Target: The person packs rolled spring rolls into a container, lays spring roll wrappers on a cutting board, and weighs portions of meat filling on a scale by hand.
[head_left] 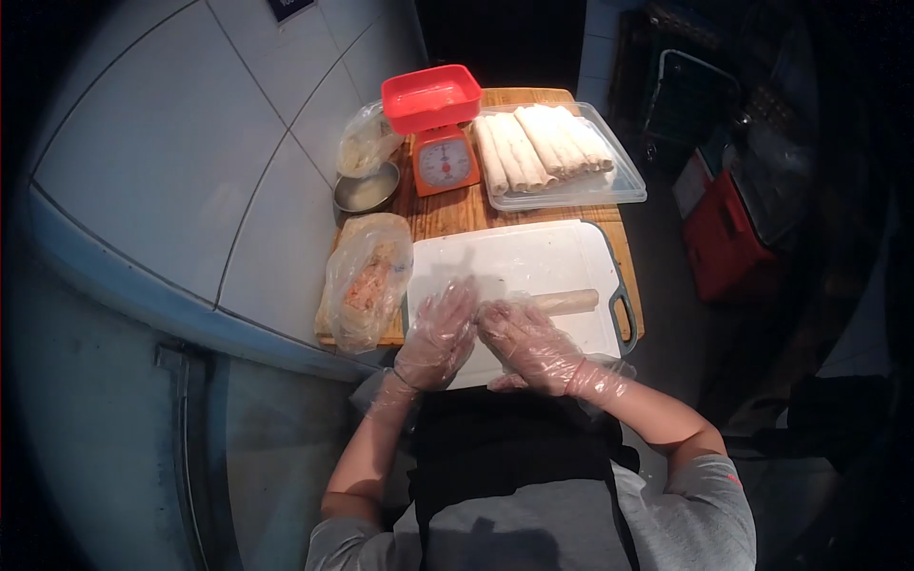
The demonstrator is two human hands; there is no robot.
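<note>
Both my hands wear clear plastic gloves over the white cutting board [476,249]. A pale rolled wrapper [569,302] lies crosswise on the board, its right end showing and its left part hidden by my hands. My right hand [529,346] rests over the left part of the roll, fingers stretched toward the left. My left hand [440,333] is beside it, fingers extended and pointing up the board, close to the right fingertips. Whether the left fingers touch the roll I cannot tell.
Left of the board sits a plastic bag of pinkish filling [369,282]. Behind stand a metal bowl [367,190], another plastic bag [367,143] and an orange scale [445,164] with a red tray [431,95]. A clear plastic tray [571,198] holds several finished rolls [545,145]. A tiled wall borders the left.
</note>
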